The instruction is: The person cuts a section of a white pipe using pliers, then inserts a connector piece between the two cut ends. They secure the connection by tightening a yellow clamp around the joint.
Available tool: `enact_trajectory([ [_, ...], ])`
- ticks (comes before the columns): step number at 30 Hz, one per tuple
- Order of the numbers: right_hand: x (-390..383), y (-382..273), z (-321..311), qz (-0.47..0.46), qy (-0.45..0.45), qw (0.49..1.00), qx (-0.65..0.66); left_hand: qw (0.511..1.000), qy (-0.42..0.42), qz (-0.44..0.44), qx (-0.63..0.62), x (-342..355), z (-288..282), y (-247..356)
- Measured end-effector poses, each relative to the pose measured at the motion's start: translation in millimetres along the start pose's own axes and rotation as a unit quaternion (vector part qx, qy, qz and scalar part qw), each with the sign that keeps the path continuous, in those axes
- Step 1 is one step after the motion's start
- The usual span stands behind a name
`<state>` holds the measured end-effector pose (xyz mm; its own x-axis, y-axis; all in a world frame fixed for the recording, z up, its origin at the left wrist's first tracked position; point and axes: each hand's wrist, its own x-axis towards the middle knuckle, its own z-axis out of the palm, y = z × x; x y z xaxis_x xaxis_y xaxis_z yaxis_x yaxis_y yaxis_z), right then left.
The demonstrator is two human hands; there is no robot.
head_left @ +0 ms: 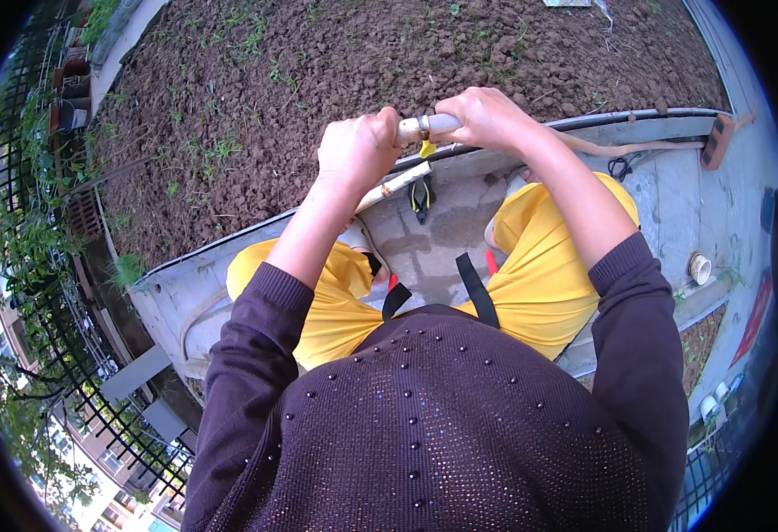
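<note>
My left hand (360,152) is closed around the left part of a pale hose (443,123), held up at the edge of the soil bed. On its right part my right hand (486,118) is wrapped just as tightly. Between the two fists a metal hose clamp (424,127) circles the hose, with a small yellow tab (428,148) hanging under it. A second pale length (394,187), with an orange-brown mark, slants below my left hand. Pliers (420,197) with black and yellow handles lie on the concrete beneath.
The brown soil bed (256,133) with green sprouts lies ahead. An orange-and-black block (717,142) stands at the right beside the hose's run. A white cup (700,268) rests on the concrete, and a black metal fence (97,417) lines the left.
</note>
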<state>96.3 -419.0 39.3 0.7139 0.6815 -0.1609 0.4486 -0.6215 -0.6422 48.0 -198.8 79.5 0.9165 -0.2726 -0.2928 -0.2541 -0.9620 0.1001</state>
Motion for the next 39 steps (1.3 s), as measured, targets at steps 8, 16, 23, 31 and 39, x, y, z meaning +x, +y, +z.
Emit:
enact_trajectory([
  [8, 1, -2, -1, -0.019, 0.012, 1.000, -0.011, 1.000, -0.010, -0.007, -0.003, -4, -9, -4],
  [16, 0, -6, -3, -0.013, -0.030, 0.999, -0.013, 0.995, -0.085, -0.014, -0.040, -8, -23, -6],
  [23, 2, -11, -4, 0.019, -0.046, 0.999, 0.008, 0.995, -0.091, -0.033, -0.033, -6, -24, -4],
  [31, -1, -8, 8, 0.021, -0.027, 0.998, 0.043, 0.994, -0.105, 0.012, 0.016, 4, -27, 6],
  [39, -3, -12, 10, 0.021, -0.036, 0.997, 0.064, 0.993, -0.119, 0.013, 0.018, 7, -23, 11],
])
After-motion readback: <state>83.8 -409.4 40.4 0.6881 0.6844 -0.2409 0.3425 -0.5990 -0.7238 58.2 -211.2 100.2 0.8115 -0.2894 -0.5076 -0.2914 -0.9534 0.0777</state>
